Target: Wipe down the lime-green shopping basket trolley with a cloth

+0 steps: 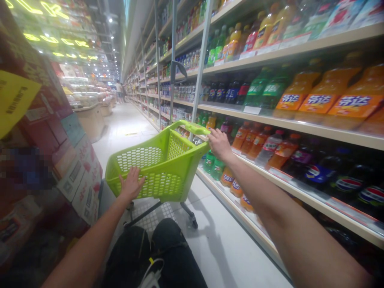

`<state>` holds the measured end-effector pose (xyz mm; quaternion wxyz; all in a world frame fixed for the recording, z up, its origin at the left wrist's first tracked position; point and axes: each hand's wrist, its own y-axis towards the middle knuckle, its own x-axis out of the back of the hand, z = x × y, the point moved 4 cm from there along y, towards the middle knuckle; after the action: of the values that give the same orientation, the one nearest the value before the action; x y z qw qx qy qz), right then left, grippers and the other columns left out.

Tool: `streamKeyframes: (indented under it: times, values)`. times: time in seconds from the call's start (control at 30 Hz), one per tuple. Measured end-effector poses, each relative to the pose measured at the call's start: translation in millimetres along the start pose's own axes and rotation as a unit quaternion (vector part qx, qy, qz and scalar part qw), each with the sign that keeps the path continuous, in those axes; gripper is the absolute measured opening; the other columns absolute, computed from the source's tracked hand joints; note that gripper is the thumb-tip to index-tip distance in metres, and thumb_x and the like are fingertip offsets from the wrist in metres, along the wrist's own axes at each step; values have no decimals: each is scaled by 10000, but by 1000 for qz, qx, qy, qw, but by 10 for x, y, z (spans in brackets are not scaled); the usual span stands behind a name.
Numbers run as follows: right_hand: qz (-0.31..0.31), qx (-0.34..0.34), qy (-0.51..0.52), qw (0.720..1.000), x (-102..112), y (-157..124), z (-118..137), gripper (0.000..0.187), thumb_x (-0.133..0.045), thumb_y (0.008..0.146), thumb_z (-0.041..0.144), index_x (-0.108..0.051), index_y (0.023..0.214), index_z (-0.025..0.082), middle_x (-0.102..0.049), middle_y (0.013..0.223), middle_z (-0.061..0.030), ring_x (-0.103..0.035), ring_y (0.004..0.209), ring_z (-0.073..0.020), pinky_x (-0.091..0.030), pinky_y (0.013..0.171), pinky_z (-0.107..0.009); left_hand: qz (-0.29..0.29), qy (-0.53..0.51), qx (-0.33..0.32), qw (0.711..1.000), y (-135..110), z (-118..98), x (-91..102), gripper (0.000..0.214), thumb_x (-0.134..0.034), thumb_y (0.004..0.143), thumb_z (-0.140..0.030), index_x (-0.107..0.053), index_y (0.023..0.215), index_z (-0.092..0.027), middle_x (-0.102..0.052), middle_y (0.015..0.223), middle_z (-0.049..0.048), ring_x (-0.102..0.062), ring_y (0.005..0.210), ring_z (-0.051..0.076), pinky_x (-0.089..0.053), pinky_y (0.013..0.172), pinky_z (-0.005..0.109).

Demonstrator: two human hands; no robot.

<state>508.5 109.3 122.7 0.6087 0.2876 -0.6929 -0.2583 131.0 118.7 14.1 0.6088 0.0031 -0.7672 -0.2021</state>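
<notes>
A lime-green plastic shopping cart (164,185) with perforated walls stands side-on in front of my knees, and its basket holds nothing that I can see. My right hand (220,143) is closed over the near end of the cart's handle (195,129). Against the basket's near side rests my left hand (131,185), its fingers stretched out and a little apart. Under the basket, grey legs and casters (192,221) show on the floor.
Along the right runs a tall drink shelf (330,136) with rows of soda bottles (315,98). Stacked cartons (76,184) and a yellow sign (15,100) stand close on the left. A tiled aisle (126,120) stretches ahead, with a distant person (119,91) in it.
</notes>
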Motion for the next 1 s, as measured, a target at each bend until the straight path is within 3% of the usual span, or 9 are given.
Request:
streamKeyframes:
  times: [0.17,0.37,0.43,0.53,0.6,0.7,0.87,0.93,1.0]
  values:
    - [1,66,96,993,-63,-78,314,333,-417,789,130,-618,1054,153,-538,1255,-102,-435,1212,-243,-375,991,-429,20,-36,32,999,83,172,69,438,-327,876,-403,-435,1238,-181,-346,1423,100,-201,1349,279,-91,1037,652]
    - [-32,71,101,992,-34,-137,509,370,-525,764,200,-566,1130,166,-477,1318,-131,-382,1250,-319,-283,997,-584,26,-39,29,998,194,322,100,418,-359,863,-415,-461,1193,-180,-368,1403,117,-202,1346,287,-95,1033,653]
    - [-39,85,126,988,-41,-150,516,305,-537,764,216,-593,1059,163,-490,1305,-132,-386,1250,-304,-303,1000,-557,19,-40,40,998,216,338,92,420,-389,851,-418,-475,1179,-170,-347,1415,128,-189,1349,300,-84,1027,664]
    - [-72,82,191,975,-21,-175,608,186,-479,788,182,-616,913,165,-562,1214,-125,-454,1198,-244,-375,986,-458,-33,-78,54,995,230,212,120,404,-463,817,-360,-496,1157,-144,-299,1437,151,-186,1347,313,-72,1034,655]
    - [-110,57,237,964,39,-216,769,179,-447,799,176,-607,880,171,-588,1167,-124,-489,1158,-221,-391,978,-432,-91,-161,26,982,222,-39,177,380,-476,802,-277,-504,1154,-137,-331,1421,148,-235,1336,280,-124,1070,578]
    - [-145,32,294,944,158,-331,1165,184,-448,791,196,-591,904,176,-565,1196,-123,-466,1178,-219,-366,998,-437,-49,-400,-6,915,193,-598,195,349,-491,792,-305,-564,1090,-139,-539,1251,124,-453,1197,237,-316,1030,438]
    - [-71,-14,320,945,209,-548,1714,357,-455,772,230,-521,1121,192,-470,1310,-119,-375,1261,-243,-300,1024,-476,121,-743,-14,658,48,-1374,192,501,-626,700,-436,-575,1106,-146,-661,1050,80,-570,1038,204,-390,960,367]
    - [-24,-23,309,951,195,-627,1787,605,-518,723,283,-368,1299,173,-388,1373,-149,-320,1292,-288,-263,1020,-532,147,-776,7,614,-11,-1398,175,523,-708,619,-395,-600,1057,-131,-678,1004,88,-597,978,198,-401,945,350]
    - [12,8,299,954,204,-714,1828,836,-574,668,348,-200,1391,158,-312,1415,-171,-266,1314,-324,-229,1012,-581,154,-768,45,620,-40,-1290,127,505,-748,559,-339,-623,997,-120,-690,950,86,-622,904,191,-427,907,340]
